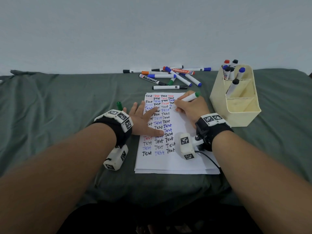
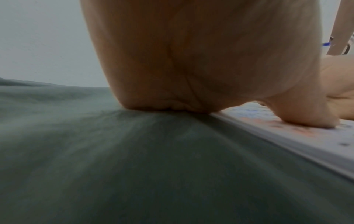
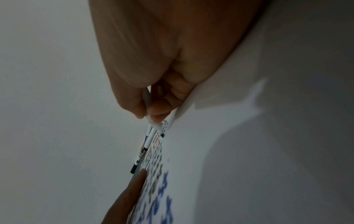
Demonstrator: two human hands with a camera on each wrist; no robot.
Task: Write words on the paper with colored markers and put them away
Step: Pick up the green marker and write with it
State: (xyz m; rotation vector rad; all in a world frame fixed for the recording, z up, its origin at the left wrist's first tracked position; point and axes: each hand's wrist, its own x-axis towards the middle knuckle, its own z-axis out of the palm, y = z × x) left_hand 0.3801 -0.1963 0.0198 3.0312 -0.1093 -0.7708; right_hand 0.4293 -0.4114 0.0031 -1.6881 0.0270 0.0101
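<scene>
A white sheet of paper (image 1: 168, 159) lies on the green cloth, filled with rows of "Test" in black, red and blue. My left hand (image 1: 146, 115) lies flat on its left side with fingers spread, pressing it down; the left wrist view shows the thumb (image 2: 306, 118) on the paper (image 2: 287, 136). My right hand (image 1: 179, 105) grips an uncapped green marker (image 1: 189, 98) in a writing hold. Its tip (image 3: 161, 134) touches the paper's upper right, at the end of a row. A green cap (image 1: 119, 105) sits on the cloth beside my left little finger.
A pile of several capped markers (image 1: 168, 76) lies beyond the paper by the wall. A cream plastic organizer (image 1: 236, 102) stands at the right, with several markers upright in its back compartments. Wrinkled green cloth (image 1: 59, 107) covers the surface.
</scene>
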